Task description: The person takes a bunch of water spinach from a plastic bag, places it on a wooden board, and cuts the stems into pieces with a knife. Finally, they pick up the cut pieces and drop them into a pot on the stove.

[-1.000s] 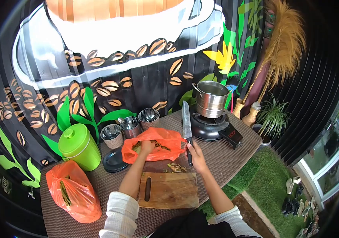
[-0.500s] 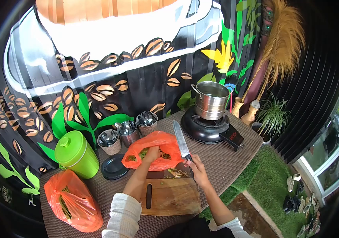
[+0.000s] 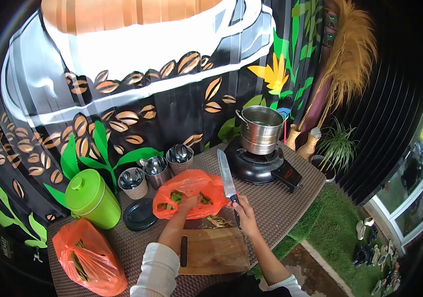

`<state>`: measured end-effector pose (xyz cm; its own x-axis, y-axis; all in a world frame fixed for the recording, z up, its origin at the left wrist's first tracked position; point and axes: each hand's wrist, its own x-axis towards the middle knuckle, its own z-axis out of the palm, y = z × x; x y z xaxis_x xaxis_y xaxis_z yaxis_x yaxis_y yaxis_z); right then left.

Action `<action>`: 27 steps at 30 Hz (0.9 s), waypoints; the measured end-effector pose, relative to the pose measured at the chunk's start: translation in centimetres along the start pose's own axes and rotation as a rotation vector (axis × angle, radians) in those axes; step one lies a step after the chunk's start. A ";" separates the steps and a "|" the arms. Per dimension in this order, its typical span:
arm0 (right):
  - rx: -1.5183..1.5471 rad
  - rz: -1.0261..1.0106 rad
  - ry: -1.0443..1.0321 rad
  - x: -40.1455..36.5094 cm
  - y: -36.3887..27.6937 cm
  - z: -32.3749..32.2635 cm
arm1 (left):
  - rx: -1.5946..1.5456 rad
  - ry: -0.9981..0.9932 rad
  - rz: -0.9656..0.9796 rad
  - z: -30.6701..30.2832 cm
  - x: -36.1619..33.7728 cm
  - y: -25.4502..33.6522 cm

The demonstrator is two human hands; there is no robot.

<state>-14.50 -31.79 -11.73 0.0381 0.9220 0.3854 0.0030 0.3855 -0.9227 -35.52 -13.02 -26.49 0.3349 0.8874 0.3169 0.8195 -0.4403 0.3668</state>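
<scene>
My left hand [image 3: 189,203] reaches into the mouth of an orange plastic bag [image 3: 197,180], among green leafy vegetables [image 3: 176,197]; its fingers are hidden there. A kitchen knife [image 3: 227,174] points up and away in my right hand [image 3: 244,213], whose fingers wrap round the black handle. Just in front of the bag lie some cut stems [image 3: 219,222]. A wooden cutting board [image 3: 215,251] with a dark slot rests near the table's front edge, below both hands.
A steel pot [image 3: 261,131] stands on a portable black stove [image 3: 253,166] at the back right. Cutlery cups [image 3: 132,184], a dark round lid [image 3: 141,215], a green lidded container [image 3: 93,200] and a second orange bag [image 3: 89,257] occupy the left side. The table [image 3: 290,198] curves away at right.
My left hand has sunk slightly lower in the bag, and its fingers are harder to see. The knife stays raised in my right hand. The view has shifted a little.
</scene>
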 end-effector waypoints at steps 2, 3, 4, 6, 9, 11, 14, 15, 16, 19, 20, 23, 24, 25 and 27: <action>0.073 0.008 0.023 -0.1 0.4 0.0 | -0.042 0.007 -0.008 -1.1 -0.5 0.1; 0.062 0.005 0.019 -0.1 0.7 -0.1 | 0.006 -0.009 0.042 -1.7 -0.1 0.2; 0.061 0.005 0.022 -0.2 0.9 -0.2 | 0.054 -0.025 0.096 -2.2 0.2 0.4; 0.104 0.021 0.016 -0.4 0.7 -0.3 | -0.004 0.008 0.087 -0.4 0.3 -1.1; 0.159 0.044 0.036 -0.9 1.1 -0.3 | -0.001 -0.097 0.075 -2.1 -0.5 -0.6; 0.154 0.055 0.044 -1.1 0.7 -0.1 | 0.056 -0.237 0.078 -3.1 -0.9 0.0; 0.120 0.079 0.046 -1.1 -0.3 -0.1 | 0.119 -0.151 0.073 -1.5 -0.8 -0.6; 0.092 0.091 0.044 -1.3 -0.5 -0.2 | 0.162 -0.161 0.067 -1.2 -0.8 -0.8; 0.090 0.096 0.045 -1.4 -0.5 -0.1 | 0.205 -0.171 0.060 -0.9 -0.8 -1.0; 0.101 0.078 0.051 -1.4 -0.4 -0.1 | 0.302 0.099 0.157 -2.9 -2.1 0.9; 0.094 0.084 0.055 -1.5 -0.3 -0.1 | 0.301 0.098 0.155 -2.1 -1.8 0.4; 0.094 0.087 0.059 -1.5 0.6 -0.3 | -0.107 0.161 0.162 0.8 -0.6 -2.0; 0.101 0.084 0.059 -1.6 0.9 -0.5 | -0.041 0.116 0.169 -0.2 -0.6 -1.4; 0.104 0.088 0.058 -1.6 0.9 -0.6 | 0.026 0.072 0.176 -1.0 -0.6 -1.2; 0.114 0.105 0.087 -1.5 0.8 -0.6 | -0.004 0.067 0.247 -2.7 -0.7 -0.8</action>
<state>-13.92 -32.94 -13.05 0.1185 0.9528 0.2795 -0.1189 0.2931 -0.9486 -37.66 -13.65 -24.65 0.4928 0.7419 0.4547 0.7149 -0.6431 0.2744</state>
